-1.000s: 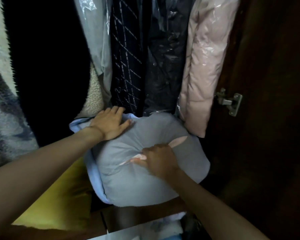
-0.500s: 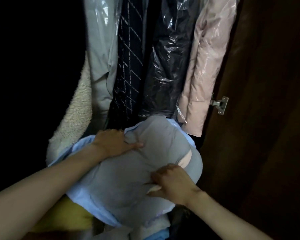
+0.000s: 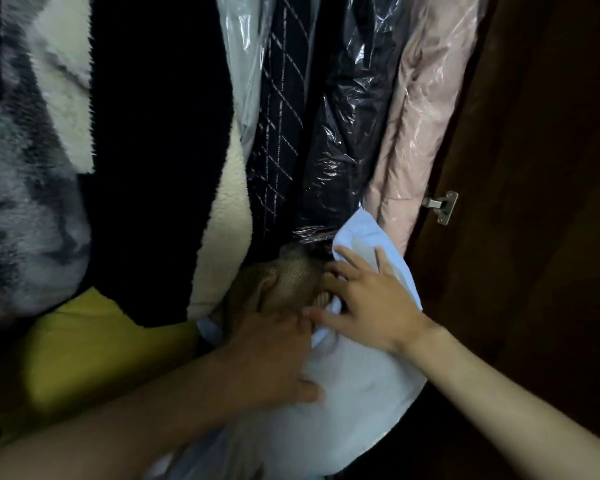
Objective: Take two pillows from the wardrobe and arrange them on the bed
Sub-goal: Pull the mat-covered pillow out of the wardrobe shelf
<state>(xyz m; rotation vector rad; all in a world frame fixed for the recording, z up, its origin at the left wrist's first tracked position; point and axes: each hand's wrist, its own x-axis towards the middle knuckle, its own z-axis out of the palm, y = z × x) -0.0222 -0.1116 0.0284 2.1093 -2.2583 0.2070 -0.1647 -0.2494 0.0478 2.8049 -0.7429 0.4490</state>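
A pale blue pillow (image 3: 361,393) bulges out of the wardrobe bottom, low and right of centre. My left hand (image 3: 274,355) presses on its left upper side, thumb spread over the cover. At the pillow's top my right hand (image 3: 371,303) has its fingers spread, and the fingertips dig into a fold of the cover. Just behind both hands lies a brown woven cushion (image 3: 284,278), partly hidden under the hanging clothes. Whether a second pillow lies underneath is hidden.
Clothes hang close above: a pink coat in plastic (image 3: 420,116), a black garment in plastic (image 3: 347,133), a dark checked one (image 3: 284,116), a cream fleece edge (image 3: 222,237). A yellow fabric item (image 3: 84,348) lies at left. The dark wooden door (image 3: 534,202) with its hinge (image 3: 444,206) stands at right.
The pillow has slid toward me and down to the right. Both hands shifted to its upper end, and the brown woven cushion behind it has come into sight.
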